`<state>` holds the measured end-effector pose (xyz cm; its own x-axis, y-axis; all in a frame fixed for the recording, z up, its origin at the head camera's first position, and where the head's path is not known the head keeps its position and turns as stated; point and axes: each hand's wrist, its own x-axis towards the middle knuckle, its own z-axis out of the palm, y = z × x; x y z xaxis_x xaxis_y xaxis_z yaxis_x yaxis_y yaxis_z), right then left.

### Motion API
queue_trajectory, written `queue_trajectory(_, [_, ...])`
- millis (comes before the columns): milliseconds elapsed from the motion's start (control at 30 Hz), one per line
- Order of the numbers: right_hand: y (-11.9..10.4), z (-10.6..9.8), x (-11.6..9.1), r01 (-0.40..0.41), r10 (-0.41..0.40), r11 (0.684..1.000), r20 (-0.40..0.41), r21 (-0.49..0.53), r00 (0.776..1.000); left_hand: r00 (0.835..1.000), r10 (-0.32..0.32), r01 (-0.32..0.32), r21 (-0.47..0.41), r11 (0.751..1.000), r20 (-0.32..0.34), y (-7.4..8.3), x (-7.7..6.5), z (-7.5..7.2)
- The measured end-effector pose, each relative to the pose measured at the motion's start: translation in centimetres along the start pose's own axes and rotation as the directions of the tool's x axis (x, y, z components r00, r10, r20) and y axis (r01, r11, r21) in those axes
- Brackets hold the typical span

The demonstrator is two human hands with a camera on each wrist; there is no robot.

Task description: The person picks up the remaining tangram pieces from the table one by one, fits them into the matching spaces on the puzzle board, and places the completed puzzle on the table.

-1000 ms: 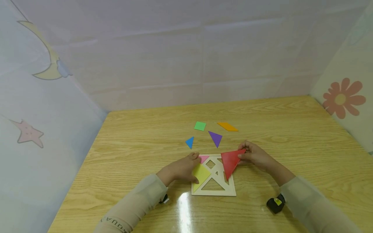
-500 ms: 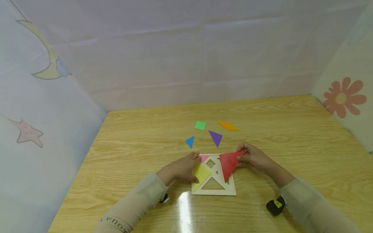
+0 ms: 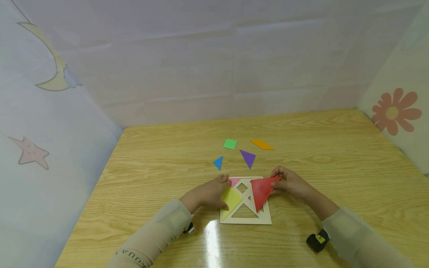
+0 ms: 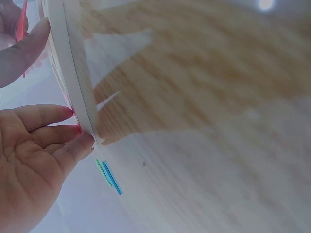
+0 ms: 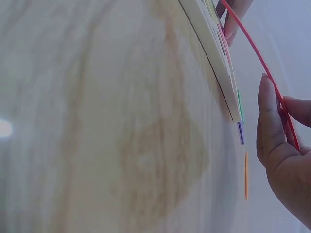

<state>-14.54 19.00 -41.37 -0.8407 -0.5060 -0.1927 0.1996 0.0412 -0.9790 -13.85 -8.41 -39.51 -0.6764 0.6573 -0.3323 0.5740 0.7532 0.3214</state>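
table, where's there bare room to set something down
Bare: left of the blue triangle and left hand; right of the orange piece and right hand; on the near side of the board, between the sleeves. Crowded: the board, under the left hand and red triangle, and just behind it, by the purple triangle.

surface: wood-grained, smooth, glossy, light mirrored as a bright streak | board: seen as pale bare wood, matt | red triangle: smooth, faintly glossy, material not distinguished | yellow piece: smooth, matt | backdrop: cloth-like, matt, marked by creases | sleeves: thin cloth, matt
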Motion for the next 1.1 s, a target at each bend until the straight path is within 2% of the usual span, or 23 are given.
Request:
queue_trajectory(767, [0.2,1.1,-1.0,-0.043,0.042,0.999,-0.029,-0.014,0.999,1.000,-0.004,0.004,-0.020,1.000,0.006,0.0,-0.1,0.0])
queue_trajectory(1100, [0.6,1.2,-1.2,-0.046,0.046,0.999,-0.004,-0.006,0.999,1.000,-0.005,0.005,-0.022,1.000,0.007,0.1,-0.1,-0.1])
